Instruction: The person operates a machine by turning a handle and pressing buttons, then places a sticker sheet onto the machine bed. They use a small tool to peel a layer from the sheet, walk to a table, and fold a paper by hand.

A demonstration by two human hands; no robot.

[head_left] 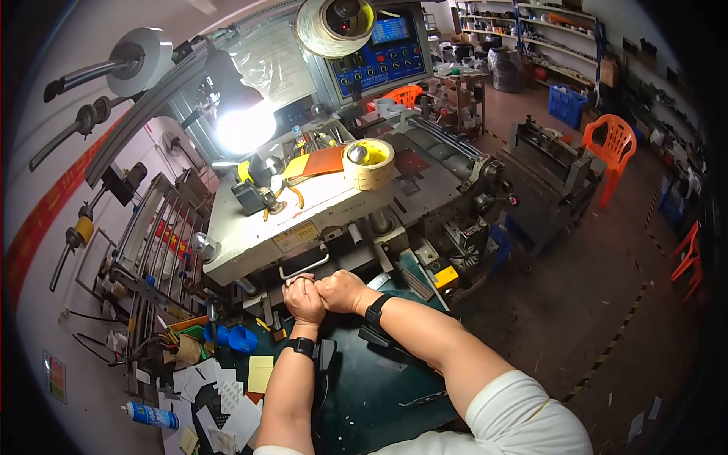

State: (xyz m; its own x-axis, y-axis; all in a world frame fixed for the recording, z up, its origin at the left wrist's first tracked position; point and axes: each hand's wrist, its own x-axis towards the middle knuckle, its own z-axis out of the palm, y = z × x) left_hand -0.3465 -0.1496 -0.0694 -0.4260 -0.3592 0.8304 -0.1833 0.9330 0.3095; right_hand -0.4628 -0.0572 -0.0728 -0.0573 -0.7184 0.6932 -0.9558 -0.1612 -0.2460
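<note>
"What's the biggest thing on your feed?"

"The machine (334, 211), straight ahead of the hands. I see a thick cream slab, scuffed and brightly lit, with tools lying on top."

"And the room around it?"

"Loaded shelves (553, 34) at the back, then the dark green counter (356, 409) below me, with loose papers (237, 426) strewn over its left side. An orange plastic chair (609, 144) stands off to the right."

"The hands?"

"The left hand (303, 303) and right hand (341, 292) press together at the machine's front, a black band (302, 346) on each wrist. Both sets of fingers look clenched; I can't tell whether they grip anything. Just beside them is a pale U-shaped handle (305, 267); contact is unclear from here."

"Anything smaller?"

"A yellow notepad (259, 373) on the counter, and blue cups (243, 340) near it."
</note>
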